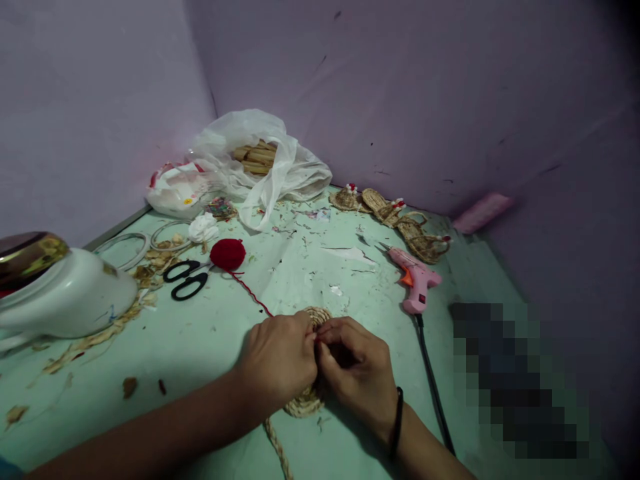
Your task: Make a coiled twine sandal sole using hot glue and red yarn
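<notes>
A coiled straw piece (304, 405) lies under both hands, its middle hidden by them. A braided straw cord (277, 450) trails from it toward the near edge. My left hand (283, 350) is closed over the coil, with red yarn (253, 295) running under it from a red yarn ball (227, 254). My right hand (357, 367), with a dark band at the wrist, pinches beside the left fingertips. A tiny bit of red shows between the fingertips of the two hands.
Black-handled scissors (187, 287) lie beside the ball. A white ceramic vessel (75, 293) stands left. A pink glue gun (415, 280) with a black cord lies right. Behind are a plastic bag (295, 167) and woven straw pieces (420, 237). Dry scraps litter the table (200, 360).
</notes>
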`<state>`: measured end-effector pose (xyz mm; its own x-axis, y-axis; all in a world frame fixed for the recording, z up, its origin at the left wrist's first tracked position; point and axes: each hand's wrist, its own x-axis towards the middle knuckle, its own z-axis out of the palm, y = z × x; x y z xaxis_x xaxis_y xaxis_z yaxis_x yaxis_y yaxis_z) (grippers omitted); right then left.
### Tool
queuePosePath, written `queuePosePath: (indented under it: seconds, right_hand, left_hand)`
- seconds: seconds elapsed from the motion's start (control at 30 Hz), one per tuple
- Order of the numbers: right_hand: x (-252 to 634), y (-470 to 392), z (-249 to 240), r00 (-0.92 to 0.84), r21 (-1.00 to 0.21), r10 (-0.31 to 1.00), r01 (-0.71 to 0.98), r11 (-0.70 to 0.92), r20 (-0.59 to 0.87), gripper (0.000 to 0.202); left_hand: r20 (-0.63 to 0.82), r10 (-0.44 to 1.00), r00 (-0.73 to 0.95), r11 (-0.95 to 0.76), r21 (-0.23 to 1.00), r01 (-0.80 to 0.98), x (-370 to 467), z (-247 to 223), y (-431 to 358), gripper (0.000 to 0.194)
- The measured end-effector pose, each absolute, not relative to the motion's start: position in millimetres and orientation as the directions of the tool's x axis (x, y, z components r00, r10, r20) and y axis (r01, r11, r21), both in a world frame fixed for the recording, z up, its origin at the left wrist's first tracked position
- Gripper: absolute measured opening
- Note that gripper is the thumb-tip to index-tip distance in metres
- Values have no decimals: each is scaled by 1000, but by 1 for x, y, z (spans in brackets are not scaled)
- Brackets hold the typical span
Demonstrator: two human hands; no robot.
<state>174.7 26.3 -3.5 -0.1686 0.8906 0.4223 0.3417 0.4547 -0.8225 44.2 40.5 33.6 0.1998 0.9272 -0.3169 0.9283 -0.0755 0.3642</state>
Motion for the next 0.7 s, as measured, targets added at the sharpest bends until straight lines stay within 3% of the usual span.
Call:
queuePosePath:
  seconds: [0.27, 0.5, 0.7]
  right_hand:
    - [170, 21, -7, -80, -882, 935, 313, 353, 346, 11]
    - [169, 17, -9, -55, -981, 998, 189, 51, 41, 4]
    - [165, 14, -4, -39, -983, 988, 119, -141, -147, 7]
  left_hand:
    - [-330, 930, 163, -108, 177, 978, 49, 44, 34, 26]
    - [-196, 958, 207, -191, 95, 977, 51, 33, 24, 22]
    - [-190, 957, 217, -212, 48, 976, 46, 37, 30, 17]
